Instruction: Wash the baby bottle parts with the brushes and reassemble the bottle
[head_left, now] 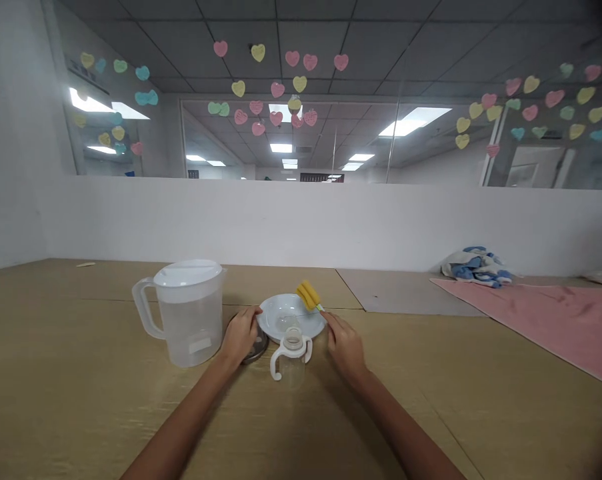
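Observation:
My right hand (347, 347) grips the handle of a yellow sponge bottle brush (308, 295), its head tilted up over the right side of a shallow white bowl (269, 321). At the bowl's left rim, my left hand (241, 337) is closed with its fingertips on the edge. A dark round object (257, 348) lies partly hidden beneath that hand. In front of the bowl stands a clear baby bottle (293, 370), uncapped, with a white two-handled ring round its neck. Something small and clear (284, 322) sits in the bowl.
A large translucent lidded pitcher (191, 327) stands left of my left hand. To the right are a grey mat (405, 293), a pink cloth (545, 320) and a crumpled blue-and-white cloth (475, 267). A white wall (301, 223) rises behind the table.

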`<act>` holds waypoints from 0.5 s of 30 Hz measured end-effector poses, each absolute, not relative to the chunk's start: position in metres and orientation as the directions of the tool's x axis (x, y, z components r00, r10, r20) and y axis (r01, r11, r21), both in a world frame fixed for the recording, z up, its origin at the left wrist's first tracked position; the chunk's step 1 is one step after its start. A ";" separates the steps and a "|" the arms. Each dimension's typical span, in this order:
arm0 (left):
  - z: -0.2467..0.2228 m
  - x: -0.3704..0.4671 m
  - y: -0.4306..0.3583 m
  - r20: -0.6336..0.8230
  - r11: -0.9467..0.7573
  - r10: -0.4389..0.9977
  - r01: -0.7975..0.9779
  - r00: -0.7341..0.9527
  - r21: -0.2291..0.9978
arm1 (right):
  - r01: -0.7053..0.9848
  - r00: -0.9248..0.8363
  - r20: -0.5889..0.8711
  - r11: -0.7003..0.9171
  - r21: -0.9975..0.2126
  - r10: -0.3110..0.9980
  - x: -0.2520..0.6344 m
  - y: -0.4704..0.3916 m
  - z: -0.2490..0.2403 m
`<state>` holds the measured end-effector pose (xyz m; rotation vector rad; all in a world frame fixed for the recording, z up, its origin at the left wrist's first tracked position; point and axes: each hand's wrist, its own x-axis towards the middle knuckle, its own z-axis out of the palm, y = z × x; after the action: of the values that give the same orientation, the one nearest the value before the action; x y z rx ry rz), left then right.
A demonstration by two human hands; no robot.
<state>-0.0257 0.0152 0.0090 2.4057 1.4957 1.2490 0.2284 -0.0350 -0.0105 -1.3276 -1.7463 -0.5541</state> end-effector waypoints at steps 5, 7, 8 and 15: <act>0.036 0.022 0.031 0.394 -0.453 0.866 0.814 0.307 0.363 | 0.943 -0.073 0.826 0.308 -0.124 0.558 0.229 -0.036 -0.012; 0.041 0.036 0.036 0.349 -0.410 0.892 0.837 0.286 0.363 | 0.953 -0.077 0.820 0.284 -0.108 0.567 0.230 -0.037 -0.011; 0.043 0.040 0.037 0.338 -0.393 0.900 0.846 0.275 0.360 | 0.959 -0.070 0.812 0.262 -0.105 0.579 0.229 -0.037 -0.010; 0.034 0.015 0.005 0.524 -0.523 0.796 0.780 0.304 0.343 | 0.966 -0.046 0.760 0.223 -0.133 0.648 0.224 -0.043 -0.004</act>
<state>0.0149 0.0046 0.0336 2.5167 1.5217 1.0342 0.2235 -0.0430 -0.0041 -1.5014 -1.7726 -0.5537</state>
